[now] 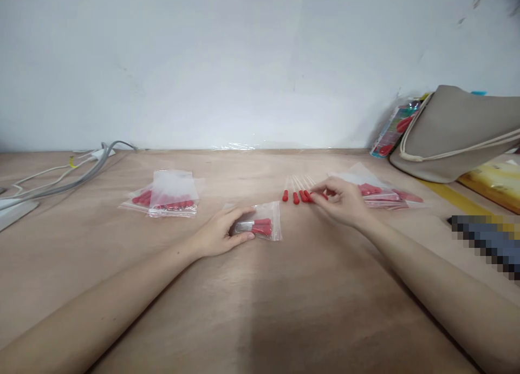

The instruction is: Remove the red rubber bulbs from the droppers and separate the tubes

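Note:
My left hand [225,230] curls around a small clear zip bag [276,220], thumb and fingers at its edges, with a few red-bulbed glass droppers [262,226] inside. To its right lies a row of loose droppers [296,197], red bulbs toward me and thin clear stems pointing to the wall. My right hand [339,201] is at the right end of that row, its thumb and fingers pinched on the red bulb of one dropper [319,196]. The fingers partly hide the droppers at that end.
Filled zip bags with red bulbs [173,192] lie at left, and more bags [369,190] behind my right hand. Grey and white cables [87,171] run at far left. A beige bag [442,136], a colourful packet [394,130] and a blurred dark object [487,244] are at right.

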Action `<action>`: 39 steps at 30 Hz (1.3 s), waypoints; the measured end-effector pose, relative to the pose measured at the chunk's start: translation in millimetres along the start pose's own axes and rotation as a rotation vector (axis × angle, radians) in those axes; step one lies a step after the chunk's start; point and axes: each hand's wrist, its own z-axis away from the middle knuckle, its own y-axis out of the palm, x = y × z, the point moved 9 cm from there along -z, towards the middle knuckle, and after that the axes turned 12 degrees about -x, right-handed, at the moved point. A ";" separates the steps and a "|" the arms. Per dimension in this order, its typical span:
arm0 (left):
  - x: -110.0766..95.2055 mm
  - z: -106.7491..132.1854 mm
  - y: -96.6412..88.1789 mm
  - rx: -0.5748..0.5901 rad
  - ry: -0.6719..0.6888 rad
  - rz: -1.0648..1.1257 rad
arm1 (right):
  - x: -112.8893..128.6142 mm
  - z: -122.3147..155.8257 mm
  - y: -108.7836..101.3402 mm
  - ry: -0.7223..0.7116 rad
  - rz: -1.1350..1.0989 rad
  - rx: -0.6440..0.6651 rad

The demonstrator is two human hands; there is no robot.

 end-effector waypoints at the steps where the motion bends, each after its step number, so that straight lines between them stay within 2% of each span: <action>1: -0.1 0.0 -0.1 0.001 -0.002 0.002 | 9.2 4.1 12.1 0.014 -0.060 0.070; 4: -1.6 -0.1 0.6 0.016 0.007 0.015 | 39.7 16.1 41.6 -0.002 -0.198 0.225; 7: -3.9 -0.9 -0.3 0.011 0.035 0.034 | 60.3 23.4 60.7 -0.036 -0.240 0.339; 11: -4.7 -1.4 -0.7 -0.001 0.062 0.050 | 73.0 26.0 71.0 -0.068 -0.267 0.426; 16: -2.2 -2.8 0.0 -0.040 0.025 0.022 | 86.2 31.3 77.5 -0.075 -0.396 0.577; 22: -2.5 -4.5 1.6 -0.066 0.010 0.025 | 79.8 29.7 84.5 0.086 -0.288 0.603; 27: -0.9 -4.3 1.6 -0.047 -0.002 0.035 | 60.9 37.2 96.0 0.334 -0.390 0.583; 29: -0.8 -4.3 2.1 -0.039 0.002 0.042 | 55.8 38.3 97.6 0.380 -0.430 0.539; 33: -0.3 -4.7 2.6 -0.041 0.011 0.041 | 51.6 33.6 91.2 0.365 -0.403 0.435; 39: -2.7 -5.0 2.4 -0.044 0.031 0.041 | 67.8 33.6 87.9 0.210 -0.412 0.517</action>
